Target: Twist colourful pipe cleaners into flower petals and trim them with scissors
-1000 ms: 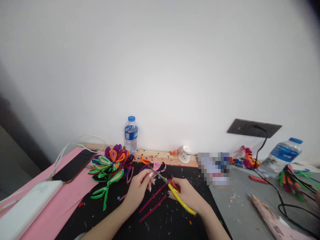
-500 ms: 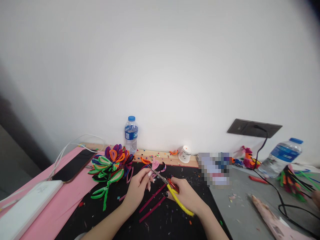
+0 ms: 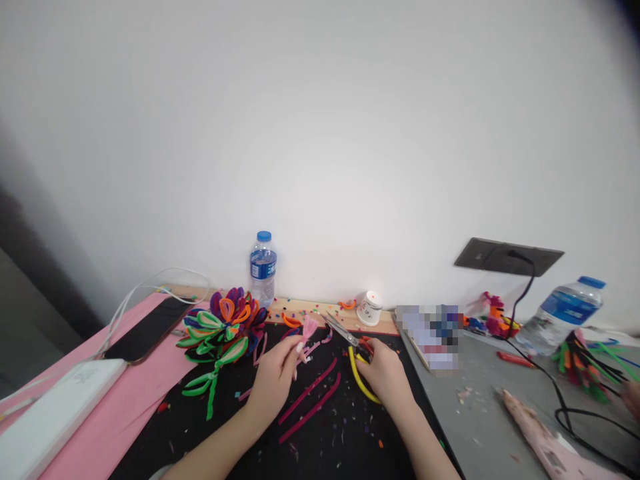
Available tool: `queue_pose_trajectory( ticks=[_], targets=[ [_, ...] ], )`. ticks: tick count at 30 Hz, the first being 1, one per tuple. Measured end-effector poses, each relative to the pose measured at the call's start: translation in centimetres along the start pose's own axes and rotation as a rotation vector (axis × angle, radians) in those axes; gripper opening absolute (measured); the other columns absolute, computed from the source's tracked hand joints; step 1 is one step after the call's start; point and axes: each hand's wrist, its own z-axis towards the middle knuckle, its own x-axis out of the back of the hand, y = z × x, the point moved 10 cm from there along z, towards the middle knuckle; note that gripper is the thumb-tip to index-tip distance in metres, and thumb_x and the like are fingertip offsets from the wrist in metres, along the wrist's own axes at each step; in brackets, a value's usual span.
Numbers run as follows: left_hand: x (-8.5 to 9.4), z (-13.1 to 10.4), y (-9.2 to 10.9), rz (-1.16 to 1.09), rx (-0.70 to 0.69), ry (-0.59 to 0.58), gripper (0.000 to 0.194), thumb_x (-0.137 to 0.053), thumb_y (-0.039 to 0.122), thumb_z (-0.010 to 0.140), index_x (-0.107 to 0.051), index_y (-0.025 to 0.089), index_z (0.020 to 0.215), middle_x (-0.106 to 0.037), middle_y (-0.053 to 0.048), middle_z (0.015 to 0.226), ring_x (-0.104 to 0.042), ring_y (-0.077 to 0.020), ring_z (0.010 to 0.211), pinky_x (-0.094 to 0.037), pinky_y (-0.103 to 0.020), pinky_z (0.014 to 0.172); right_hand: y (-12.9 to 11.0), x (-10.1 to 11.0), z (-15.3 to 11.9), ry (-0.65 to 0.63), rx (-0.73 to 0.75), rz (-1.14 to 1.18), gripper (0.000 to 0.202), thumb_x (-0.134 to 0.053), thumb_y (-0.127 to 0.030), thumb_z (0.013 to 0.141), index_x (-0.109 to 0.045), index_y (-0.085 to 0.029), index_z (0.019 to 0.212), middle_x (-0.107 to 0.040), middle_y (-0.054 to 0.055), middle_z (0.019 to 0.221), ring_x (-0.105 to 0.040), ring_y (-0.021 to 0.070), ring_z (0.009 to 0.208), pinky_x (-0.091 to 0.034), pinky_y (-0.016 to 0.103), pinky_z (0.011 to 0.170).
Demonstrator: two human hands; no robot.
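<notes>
Pinched in the fingertips of my left hand is a small pink fuzzy piece that fans out at the top. My right hand grips scissors with red and yellow handles, their blades pointing up and left, apart from the pink piece. Between my hands, two magenta strips lie on the black mat. A bunch of multicoloured looped flowers with a green stem rests left of my left hand.
Water bottles stand at the back and right. A white paper cup is near the wall. To the left are a phone and a white box. A black cable and another person's hand are at right.
My right hand has moved the scissors up and right, away from the pink piece. The two magenta strips now show more fully. My left hand has barely moved.
</notes>
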Motion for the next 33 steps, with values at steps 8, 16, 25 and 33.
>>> queue_pose_trajectory(
  ticks=[8,16,25,33],
  targets=[
    [-2.6,-1.2,2.1,0.118,-0.175,-0.246,0.024,-0.038,0.023,0.086,-0.059,0.021,0.098,-0.061,-0.002,0.074,-0.053,-0.0147,0.059,-0.041,-0.024,0.064,-0.1,0.0,0.2,0.035,0.065,0.024,0.024,-0.061,-0.022,0.066,-0.060,-0.014,0.089,-0.059,0.011,0.091,-0.054,0.0260,0.089,-0.040,0.033,0.080],
    [-4.1,-2.2,3.3,0.234,-0.268,-0.368,0.026,-0.031,0.020,0.089,-0.056,0.020,0.098,-0.060,-0.002,0.076,-0.055,-0.0139,0.069,-0.041,-0.023,0.066,-5.3,2.5,-1.7,-0.051,0.348,0.623,0.010,-0.042,-0.027,0.084,-0.047,-0.019,0.088,-0.049,0.000,0.073,-0.047,0.0146,0.062,-0.038,0.025,0.058],
    [-5.0,-3.0,3.8,0.265,-0.301,-0.424,0.028,-0.031,0.023,0.090,-0.057,0.021,0.099,-0.064,-0.003,0.086,-0.057,-0.0145,0.075,-0.043,-0.023,0.071,-7.9,1.3,-3.5,-0.196,0.439,0.680,0.013,-0.048,-0.029,0.081,-0.042,-0.019,0.076,-0.037,-0.005,0.064,-0.033,0.0104,0.056,-0.028,0.022,0.051],
    [-5.2,-3.0,3.8,0.227,-0.248,-0.459,0.027,-0.031,0.024,0.089,-0.058,0.019,0.090,-0.061,-0.002,0.076,-0.054,-0.0139,0.068,-0.041,-0.022,0.066,-8.5,-1.5,-4.1,-0.367,0.352,0.804,0.028,-0.042,-0.032,0.084,-0.040,-0.018,0.060,-0.034,-0.005,0.057,-0.030,0.0096,0.054,-0.027,0.022,0.052]
  ],
)
